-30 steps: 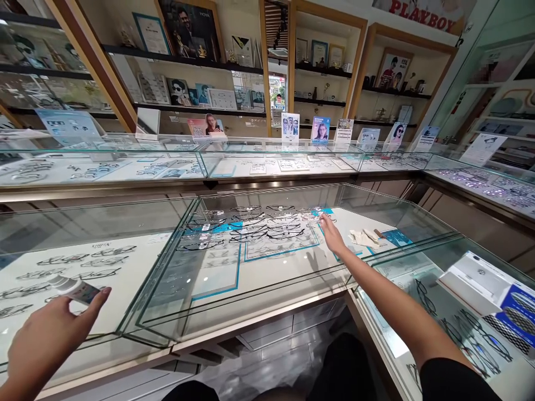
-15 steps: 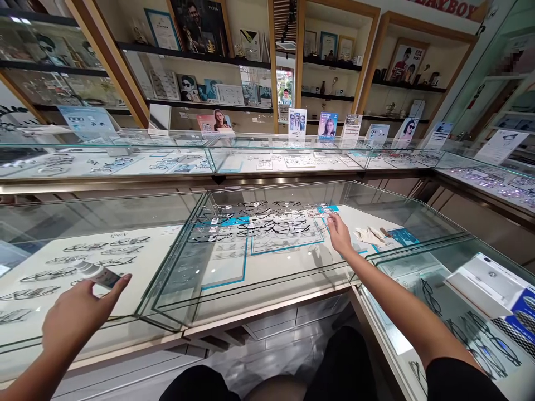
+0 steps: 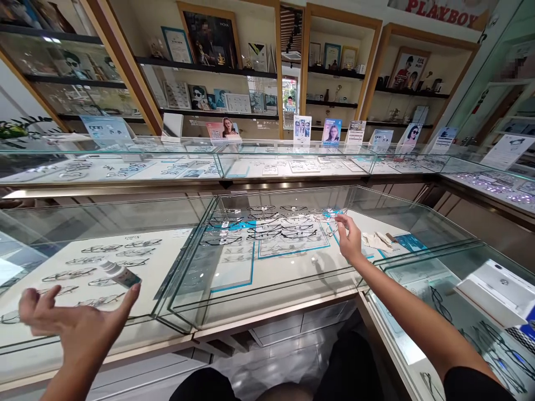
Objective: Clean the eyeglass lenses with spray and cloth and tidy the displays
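Note:
My left hand [image 3: 77, 320] is open at the lower left, its fingers spread and the thumb stretched out. Beside the thumb tip is a small white bottle [image 3: 119, 273] with a nozzle cap and a dark label; it slants in view, its base close to the thumb. At the right end of several rows of eyeglasses [image 3: 298, 231], my right hand [image 3: 350, 236] has its fingers bent together at a thin-framed pair of eyeglasses [image 3: 331, 229]. The fingers partly hide this pair. These rows are on the glass display counter [image 3: 288, 273].
A crumpled cream cloth [image 3: 377, 241] is right of my right hand. More eyeglasses [image 3: 69, 274] show in the left case. A white box [image 3: 495, 289] stands on the right-hand counter. Behind runs another glass counter [image 3: 251, 181] with small signs, then shelves [image 3: 209, 65].
My left hand has opened, its fingers spreading away from the bottle. My right hand stays beside the eyeglasses. The whole view has shifted slightly.

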{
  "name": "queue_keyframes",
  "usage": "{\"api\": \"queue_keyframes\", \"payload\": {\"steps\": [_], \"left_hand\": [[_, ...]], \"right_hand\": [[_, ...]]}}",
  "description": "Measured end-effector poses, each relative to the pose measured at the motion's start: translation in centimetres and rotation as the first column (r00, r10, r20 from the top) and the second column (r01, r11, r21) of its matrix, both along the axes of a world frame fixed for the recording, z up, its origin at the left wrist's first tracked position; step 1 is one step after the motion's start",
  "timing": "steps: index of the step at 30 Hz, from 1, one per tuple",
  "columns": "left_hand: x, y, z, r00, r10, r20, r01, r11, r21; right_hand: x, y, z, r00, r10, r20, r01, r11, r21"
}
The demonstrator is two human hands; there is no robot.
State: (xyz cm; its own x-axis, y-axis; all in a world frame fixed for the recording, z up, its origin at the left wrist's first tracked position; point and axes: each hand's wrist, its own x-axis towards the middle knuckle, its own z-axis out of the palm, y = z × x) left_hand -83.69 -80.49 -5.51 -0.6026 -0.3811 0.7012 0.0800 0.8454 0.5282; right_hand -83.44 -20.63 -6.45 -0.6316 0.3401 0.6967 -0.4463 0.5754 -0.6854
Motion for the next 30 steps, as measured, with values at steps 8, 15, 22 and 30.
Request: {"api": "queue_keyframes", "payload": {"steps": [8, 15, 22, 30], "left_hand": [[-2.6, 14.7, 9.1, 0.717, -0.571, -0.401, 0.46, 0.819, -0.343], [-15.0, 19.2, 9.2, 0.676, -0.727, -0.12, 0.736, 0.66, 0.151], [-18.3, 24.0, 2.9, 0.364, -0.906, -0.215, 0.611, 0.058, 0.79], [-17.8, 24.0, 1.1, 0.221, -0.911, -0.349, 0.322, -0.27, 0.908]], "right_hand": [[-6.6, -11.2, 9.6, 0.857, 0.494, -0.148, -0.509, 0.856, -0.093], [-11.9, -17.1, 10.5, 0.693, 0.692, -0.203, -0.71, 0.604, -0.363], [-15.2, -18.4, 7.6, 0.642, 0.742, -0.192, -0.694, 0.455, -0.558], [-14.6, -18.7, 6.1, 0.595, 0.799, -0.083, -0.695, 0.46, -0.553]]}}
